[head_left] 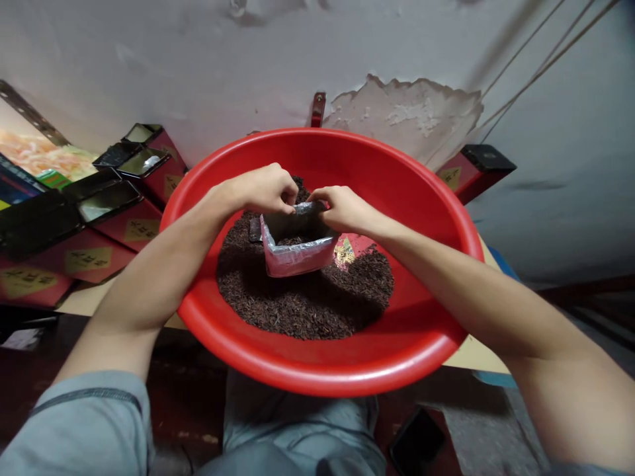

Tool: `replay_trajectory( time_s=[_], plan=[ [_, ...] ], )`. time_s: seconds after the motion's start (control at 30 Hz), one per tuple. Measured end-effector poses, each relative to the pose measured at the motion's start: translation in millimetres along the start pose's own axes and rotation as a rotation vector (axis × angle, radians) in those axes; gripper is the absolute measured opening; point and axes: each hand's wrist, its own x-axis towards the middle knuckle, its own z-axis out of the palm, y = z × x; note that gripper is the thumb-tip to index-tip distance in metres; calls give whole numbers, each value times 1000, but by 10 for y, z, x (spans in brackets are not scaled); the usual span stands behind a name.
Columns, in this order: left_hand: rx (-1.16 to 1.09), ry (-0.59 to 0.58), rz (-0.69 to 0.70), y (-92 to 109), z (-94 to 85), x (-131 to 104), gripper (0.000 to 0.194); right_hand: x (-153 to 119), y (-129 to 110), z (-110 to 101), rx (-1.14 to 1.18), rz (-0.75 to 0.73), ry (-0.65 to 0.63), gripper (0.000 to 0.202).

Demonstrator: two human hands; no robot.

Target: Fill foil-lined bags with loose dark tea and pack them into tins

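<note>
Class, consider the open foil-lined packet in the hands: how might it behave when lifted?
The foil-lined packet would probably flex, its rim looking thin and crinkled. It may feel light, as the dark flakes inside seem to sit low. Open on top, it could spill if tipped.

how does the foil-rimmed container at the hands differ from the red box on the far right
The foil-rimmed container has a silvery rim; the red box has a black top. The container is open, showing dark loose bits inside; the box shows no opening. The left hand and right hand grip the container's rim within the red basin; the box sits untouched outside it. Both have reddish sides.
</note>
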Motion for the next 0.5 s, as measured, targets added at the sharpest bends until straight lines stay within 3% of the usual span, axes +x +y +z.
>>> replay_trajectory(
  time_s=[0.13, 0.3, 0.4, 0.5],
  plan=[
    [-211, 172, -85, -97, -17, -19, 35, 14, -7, -112, 234, 45, 37, 26],
    [-525, 329, -262, -301, 106, 93, 52, -1, -107, -329, 261, 118, 184, 24],
    [-471, 266, -381, -342, 211, 167, 36, 5, -121, -440, 154, 157, 290, 31],
    [-199, 101, -365, -307, 282, 198, 31, 79, 18, -506, 26, 182, 366, 32]
  ],
)
